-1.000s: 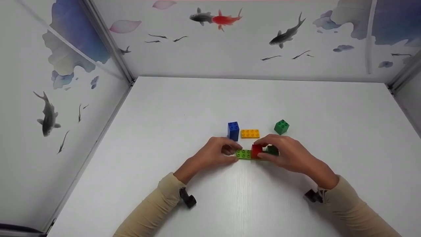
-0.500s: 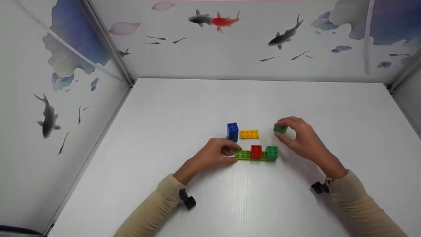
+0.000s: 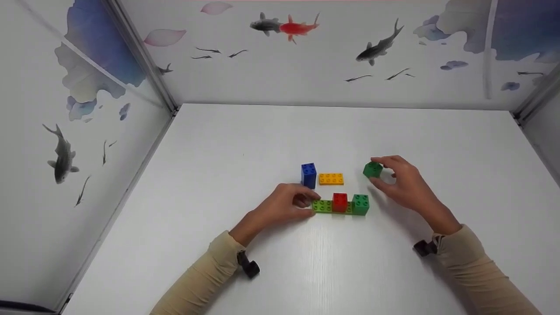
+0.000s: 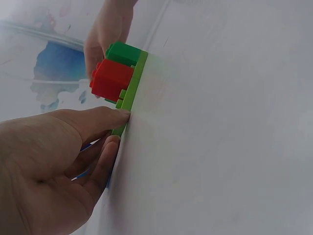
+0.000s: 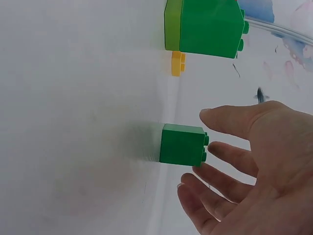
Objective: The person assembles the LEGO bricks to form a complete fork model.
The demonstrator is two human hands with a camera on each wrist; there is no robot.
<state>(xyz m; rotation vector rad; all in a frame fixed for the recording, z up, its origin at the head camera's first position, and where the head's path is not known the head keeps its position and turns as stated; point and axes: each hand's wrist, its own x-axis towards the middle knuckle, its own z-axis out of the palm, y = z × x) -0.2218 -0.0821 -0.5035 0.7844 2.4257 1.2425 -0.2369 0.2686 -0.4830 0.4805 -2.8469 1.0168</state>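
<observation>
the left hand pinches the end of the lime plate carrying the red brick, while the right hand, fingers open and curved, cups the loose green cube on the table, which i reckon it must now grip

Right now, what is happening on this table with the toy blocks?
A person is building with toy blocks on a white table. The left hand holds the end of a light green base plate, which carries a red block and a green block. The right hand reaches around a loose green cube; its fingers are spread near the cube, not gripping it. A blue block and a yellow plate lie behind.
</observation>
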